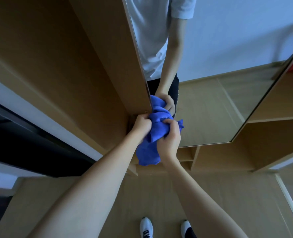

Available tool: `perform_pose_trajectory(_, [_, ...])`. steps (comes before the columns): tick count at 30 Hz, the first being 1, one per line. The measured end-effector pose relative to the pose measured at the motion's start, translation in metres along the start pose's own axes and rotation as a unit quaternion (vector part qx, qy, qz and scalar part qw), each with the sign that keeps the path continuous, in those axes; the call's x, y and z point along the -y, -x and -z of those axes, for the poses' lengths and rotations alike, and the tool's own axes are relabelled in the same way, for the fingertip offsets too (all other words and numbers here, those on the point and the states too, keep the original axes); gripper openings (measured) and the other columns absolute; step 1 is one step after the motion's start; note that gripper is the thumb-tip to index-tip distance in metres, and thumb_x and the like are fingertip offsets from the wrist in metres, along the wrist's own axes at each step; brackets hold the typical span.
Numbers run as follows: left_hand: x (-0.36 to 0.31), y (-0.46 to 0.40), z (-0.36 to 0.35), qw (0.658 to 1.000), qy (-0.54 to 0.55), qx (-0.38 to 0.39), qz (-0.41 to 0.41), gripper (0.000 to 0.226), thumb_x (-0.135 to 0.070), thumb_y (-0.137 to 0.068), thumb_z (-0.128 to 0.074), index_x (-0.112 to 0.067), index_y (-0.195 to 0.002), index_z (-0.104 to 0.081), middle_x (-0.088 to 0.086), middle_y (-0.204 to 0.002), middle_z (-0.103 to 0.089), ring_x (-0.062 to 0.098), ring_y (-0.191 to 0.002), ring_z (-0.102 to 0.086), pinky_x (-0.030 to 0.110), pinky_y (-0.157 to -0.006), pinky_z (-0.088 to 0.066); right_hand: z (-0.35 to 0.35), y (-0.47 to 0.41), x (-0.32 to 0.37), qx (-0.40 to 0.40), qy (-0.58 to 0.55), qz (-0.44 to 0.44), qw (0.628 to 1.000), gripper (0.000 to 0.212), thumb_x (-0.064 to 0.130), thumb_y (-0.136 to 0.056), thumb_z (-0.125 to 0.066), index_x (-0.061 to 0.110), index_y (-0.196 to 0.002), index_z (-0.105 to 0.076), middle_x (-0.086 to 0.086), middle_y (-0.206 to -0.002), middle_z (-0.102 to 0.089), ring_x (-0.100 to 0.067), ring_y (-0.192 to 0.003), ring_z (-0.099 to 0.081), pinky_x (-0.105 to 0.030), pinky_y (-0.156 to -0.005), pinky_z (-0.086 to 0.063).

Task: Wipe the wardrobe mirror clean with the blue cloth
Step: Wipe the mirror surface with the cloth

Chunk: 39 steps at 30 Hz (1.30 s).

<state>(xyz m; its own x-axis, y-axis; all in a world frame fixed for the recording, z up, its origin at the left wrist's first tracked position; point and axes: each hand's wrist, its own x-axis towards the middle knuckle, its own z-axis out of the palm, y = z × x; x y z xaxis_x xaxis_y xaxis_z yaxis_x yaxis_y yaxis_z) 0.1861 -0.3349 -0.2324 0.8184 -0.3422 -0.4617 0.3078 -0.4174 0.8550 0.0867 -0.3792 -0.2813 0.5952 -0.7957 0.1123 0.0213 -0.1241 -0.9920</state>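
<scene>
Both hands hold the blue cloth (152, 134) down at the left bottom corner of the mirror (219, 103). The left hand (141, 125) has its fingers curled tight on the left side of the cloth, right by the mirror's edge. The right hand (170, 136) has its fingers bent over the top of the cloth and grips it too. The cloth is bunched up, and part of it hangs down below the hands. Its top part is at the glass, and you can see the cloth and a hand again in the mirror. Under the mirror the wardrobe (56, 66) has small open shelves (187, 157); nothing shows in them. Two white shoes (146, 227) stand on the floor (133, 194). There are dark marks on one shoe, too small to read.
</scene>
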Motion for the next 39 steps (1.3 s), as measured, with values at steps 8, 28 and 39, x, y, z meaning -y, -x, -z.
perform_pose_trajectory(8, [0.016,0.001,-0.008,0.999,-0.031,-0.006,-0.030,0.043,0.002,-0.095,-0.039,-0.027,-0.080,-0.067,-0.001,-0.087,-0.070,0.020,-0.088,-0.065,0.036,-0.089,-0.051,0.012,0.006,-0.064,0.084,0.116,-0.220,0.965,0.041,-0.007,-0.074,-0.044,0.021,-0.098,-0.062,0.003,-0.090,-0.065,-0.022,-0.088,-0.061,-0.032,-0.072,-0.050])
perform_pose_trajectory(28, [0.029,-0.012,-0.008,0.996,-0.090,-0.001,-0.010,0.038,-0.006,-0.100,-0.041,-0.030,-0.096,-0.071,-0.001,-0.098,-0.074,0.015,-0.089,-0.067,0.026,-0.071,-0.049,0.069,-0.029,-0.071,-0.215,-0.012,-0.310,0.926,0.023,0.006,-0.082,-0.054,0.019,-0.100,-0.059,0.000,-0.094,-0.065,-0.024,-0.089,-0.062,-0.028,-0.077,-0.045])
perform_pose_trajectory(39, [0.026,-0.013,-0.020,0.990,-0.122,-0.061,-0.039,0.038,0.002,-0.103,-0.036,-0.018,-0.072,-0.045,0.003,-0.067,-0.044,0.017,-0.059,-0.045,0.012,-0.040,-0.033,0.012,-0.003,0.008,-0.038,-0.073,-0.071,0.994,0.026,0.003,-0.080,-0.063,0.017,-0.101,-0.057,0.005,-0.091,-0.065,-0.002,-0.080,-0.060,-0.012,-0.069,-0.046])
